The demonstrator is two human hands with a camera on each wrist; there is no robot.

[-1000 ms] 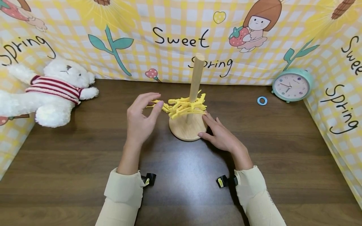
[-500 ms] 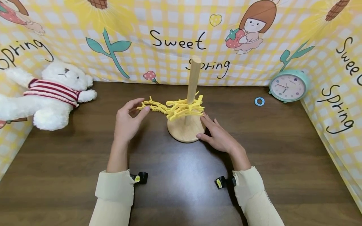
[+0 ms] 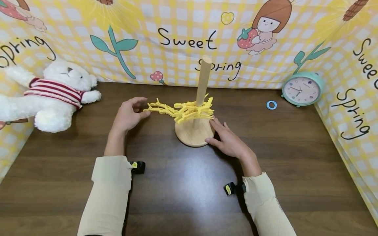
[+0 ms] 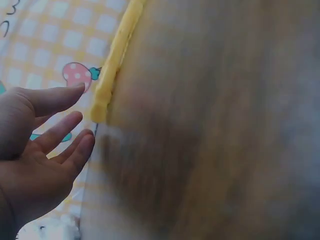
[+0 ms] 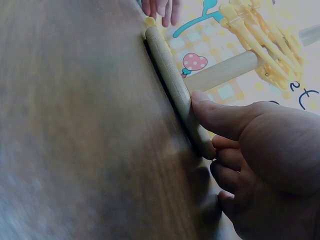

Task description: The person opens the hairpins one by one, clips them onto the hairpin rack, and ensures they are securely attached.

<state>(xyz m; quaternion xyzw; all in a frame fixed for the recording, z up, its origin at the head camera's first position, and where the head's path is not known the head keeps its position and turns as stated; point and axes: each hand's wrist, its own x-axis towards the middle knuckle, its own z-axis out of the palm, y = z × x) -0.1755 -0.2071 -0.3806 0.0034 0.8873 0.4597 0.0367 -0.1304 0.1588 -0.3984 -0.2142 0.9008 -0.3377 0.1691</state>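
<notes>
A wooden stand (image 3: 194,137), a round base with an upright pole (image 3: 203,80), carries a tangle of yellow branch-like plastic pieces (image 3: 193,110) round its pole. Some of these branches reach out to the left. Just past their outer end is my left hand (image 3: 127,114), its thumb and fingers spread; in the left wrist view the tip of a yellow branch (image 4: 112,62) lies beside the fingertips with nothing held between them. My right hand (image 3: 231,140) grips the base's right edge; in the right wrist view its thumb presses the rim (image 5: 172,75), fingers around the edge.
A light-blue ring (image 3: 271,105) lies on the wood-grain table (image 3: 189,196) near a mint alarm clock (image 3: 303,89) at the back right. To the left, a white teddy bear (image 3: 54,93) in a striped shirt leans by the printed cloth (image 3: 130,19), which hangs behind and at both sides.
My left hand has moved left along the yellow branches and off their outer end, uncovering them. The right hand stays at the base, and the stand has not visibly moved.
</notes>
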